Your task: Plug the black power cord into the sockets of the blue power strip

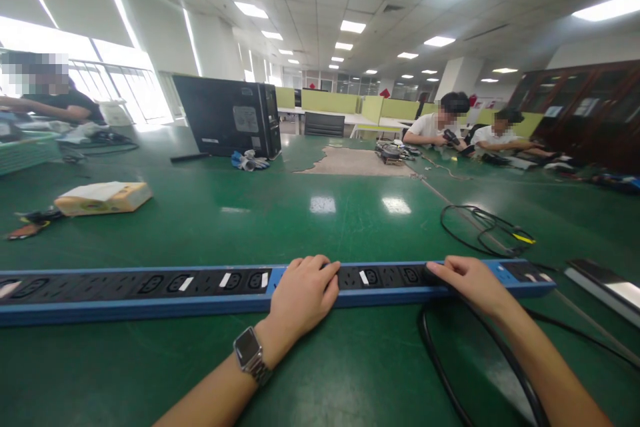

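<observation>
A long blue power strip [125, 313] with black sockets lies across the green table, some sockets marked with white stickers. My left hand [304, 295], a watch [250, 353] on its wrist, is closed over the strip near its middle, fingers curled round the far edge. Further right, my right hand [467, 281] pinches a black plug [433, 272] at the sockets. How deep the plug sits is hidden by the fingers. From it a thick black cable [428, 337] loops down under my right forearm toward the near side of the table.
A coiled black cable [480, 220] with a yellow tag lies beyond the strip. Right of it is a dark flat device [607, 287]. A tissue pack [105, 199], gloves [249, 161] and a black computer case [230, 117] stand further back. Several people sit around the table.
</observation>
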`<state>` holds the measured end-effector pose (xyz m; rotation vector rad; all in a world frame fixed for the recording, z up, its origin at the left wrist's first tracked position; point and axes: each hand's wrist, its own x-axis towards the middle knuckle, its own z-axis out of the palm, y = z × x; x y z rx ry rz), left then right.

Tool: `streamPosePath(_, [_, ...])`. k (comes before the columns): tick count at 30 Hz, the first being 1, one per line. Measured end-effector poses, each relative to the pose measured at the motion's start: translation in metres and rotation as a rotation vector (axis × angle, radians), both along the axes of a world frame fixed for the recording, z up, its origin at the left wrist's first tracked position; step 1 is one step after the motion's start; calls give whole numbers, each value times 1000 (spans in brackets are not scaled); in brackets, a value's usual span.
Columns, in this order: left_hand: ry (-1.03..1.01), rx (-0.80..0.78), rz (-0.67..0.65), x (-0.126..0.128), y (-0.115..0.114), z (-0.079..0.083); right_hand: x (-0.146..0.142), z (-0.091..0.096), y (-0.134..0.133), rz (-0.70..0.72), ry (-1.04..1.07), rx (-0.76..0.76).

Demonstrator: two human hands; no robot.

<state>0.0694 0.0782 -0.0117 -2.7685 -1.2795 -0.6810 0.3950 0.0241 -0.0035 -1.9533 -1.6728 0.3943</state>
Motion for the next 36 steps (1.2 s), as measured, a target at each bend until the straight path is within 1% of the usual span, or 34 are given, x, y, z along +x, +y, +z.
streamPosePath(7, [17, 8, -1, 0, 0, -2, -2, 1, -1, 29, 47, 3])
streamPosePath(13, [26, 3, -3, -1, 0, -1, -4, -2, 1, -14, 113, 25])
streamPosePath(18, [25, 2, 4, 0, 0, -2, -3, -4, 3, -8, 142, 22])
streamPosePath(25, [23, 22, 9, 0, 0, -3, 4, -6, 9, 26, 95, 2])
streamPosePath(30, [28, 29, 10, 1, 0, -4, 9, -7, 15, 55, 71, -68])
streamPosePath(33, [25, 34, 16, 1, 1, -4, 5, -4, 16, 62, 93, -73])
streamPosePath(36, [21, 30, 18, 2, 1, -4, -1, 9, 11, 24, 216, 10])
